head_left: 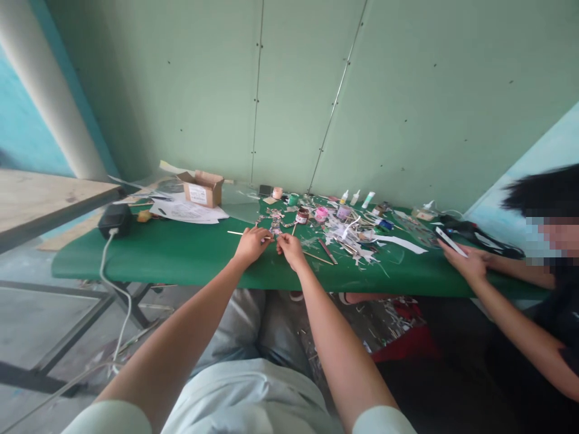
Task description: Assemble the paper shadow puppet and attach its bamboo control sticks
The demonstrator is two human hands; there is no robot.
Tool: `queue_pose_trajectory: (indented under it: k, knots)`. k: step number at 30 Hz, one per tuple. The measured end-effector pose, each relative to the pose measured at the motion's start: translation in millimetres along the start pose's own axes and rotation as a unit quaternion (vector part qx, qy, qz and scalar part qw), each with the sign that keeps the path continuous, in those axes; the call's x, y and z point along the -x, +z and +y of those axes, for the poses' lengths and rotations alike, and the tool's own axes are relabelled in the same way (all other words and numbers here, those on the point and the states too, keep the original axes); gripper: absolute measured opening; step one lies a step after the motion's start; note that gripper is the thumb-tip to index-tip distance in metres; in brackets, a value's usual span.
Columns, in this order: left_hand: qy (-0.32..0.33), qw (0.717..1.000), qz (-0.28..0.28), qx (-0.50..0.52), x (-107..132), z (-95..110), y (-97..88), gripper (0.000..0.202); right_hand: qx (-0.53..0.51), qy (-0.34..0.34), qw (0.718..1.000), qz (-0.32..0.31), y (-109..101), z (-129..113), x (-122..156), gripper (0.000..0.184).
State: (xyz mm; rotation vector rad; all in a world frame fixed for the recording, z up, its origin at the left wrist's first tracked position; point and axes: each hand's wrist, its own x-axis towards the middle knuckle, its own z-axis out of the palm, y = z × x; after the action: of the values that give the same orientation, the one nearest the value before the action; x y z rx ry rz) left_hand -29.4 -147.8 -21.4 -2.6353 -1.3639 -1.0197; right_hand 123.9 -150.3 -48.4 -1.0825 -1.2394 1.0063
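Both my arms reach forward to the green table (181,256). My left hand (251,244) is closed in a pinch on a thin wooden stick (236,232) that points left across the green cover. My right hand (291,249) is also pinched, its fingertips meeting the left hand's over a small pinkish craft piece (275,229). What the right fingers grip is too small to name. More thin sticks (318,258) lie just right of my right hand.
Small paint pots (302,215), glue bottles (355,197) and paper scraps (353,235) litter the table's right half. An open cardboard box (202,188) and papers sit back left, a black adapter (114,220) with white cable at left. A seated person's hand (465,262) holds a phone at right.
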Motion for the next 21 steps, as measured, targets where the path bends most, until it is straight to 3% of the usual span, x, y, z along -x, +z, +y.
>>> queue_pose_trajectory:
  k: [14,21]
  knots:
    - [0.015,1.000,-0.016,-0.004,-1.9,-1.0,0.3,0.021,0.019,0.001,1.000,-0.024,-1.9,-3.3,2.3,0.032]
    - [0.009,1.000,-0.013,-0.014,-1.2,-1.3,0.8,0.016,0.017,0.012,1.000,-0.019,-1.3,-5.7,1.4,0.029]
